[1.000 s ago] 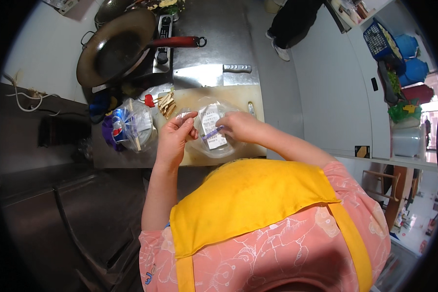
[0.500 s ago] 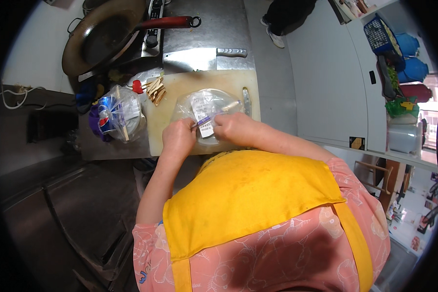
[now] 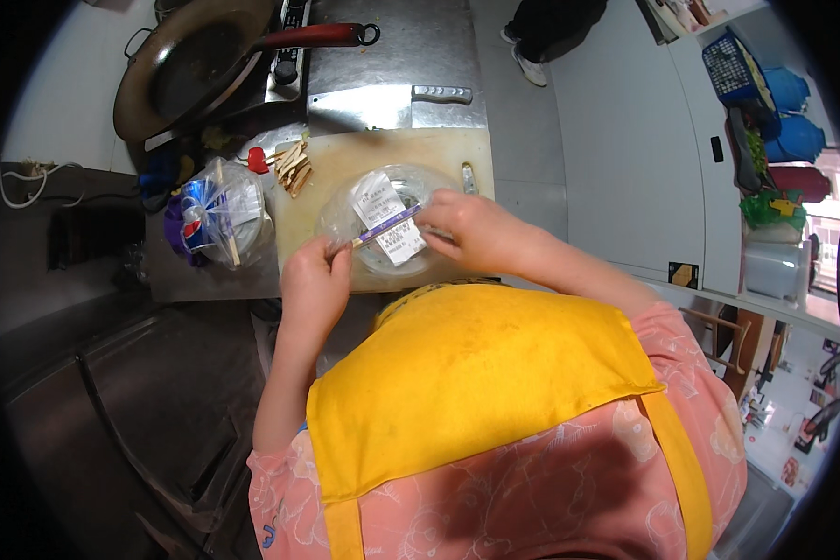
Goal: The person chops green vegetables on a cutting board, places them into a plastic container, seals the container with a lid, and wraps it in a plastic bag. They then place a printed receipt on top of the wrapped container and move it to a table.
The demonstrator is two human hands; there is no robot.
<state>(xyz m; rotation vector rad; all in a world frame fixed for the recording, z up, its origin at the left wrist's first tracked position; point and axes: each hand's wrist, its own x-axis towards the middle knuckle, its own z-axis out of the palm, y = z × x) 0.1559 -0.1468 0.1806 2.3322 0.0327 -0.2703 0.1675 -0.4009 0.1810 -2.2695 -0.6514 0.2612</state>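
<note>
A clear plastic bag (image 3: 340,203) with a round container (image 3: 394,265) inside sits on the pale cutting board (image 3: 319,152). Across it lies a slim purple-and-white strip (image 3: 388,225), which looks like a chopstick packet. The strip crosses a white printed receipt (image 3: 376,200). At the bag's left side my left hand (image 3: 314,273) is closed, thumb and finger pinching the plastic by the strip's lower end. My right hand (image 3: 472,227) has its fingers bent on the bag's plastic at the strip's upper end. What lies inside the container is hard to make out.
A second tied bag (image 3: 252,191) with a blue can stands left of the board. Sliced sticks (image 3: 294,168) lie at its far left corner. Beyond are a cleaver (image 3: 364,108) and a wok (image 3: 182,75). A small knife (image 3: 469,177) lies right. Another person's legs (image 3: 541,33) show far right.
My hands have moved apart, the left one left and nearer to me. The bag's top lies flatter, and more of the strip and receipt shows.
</note>
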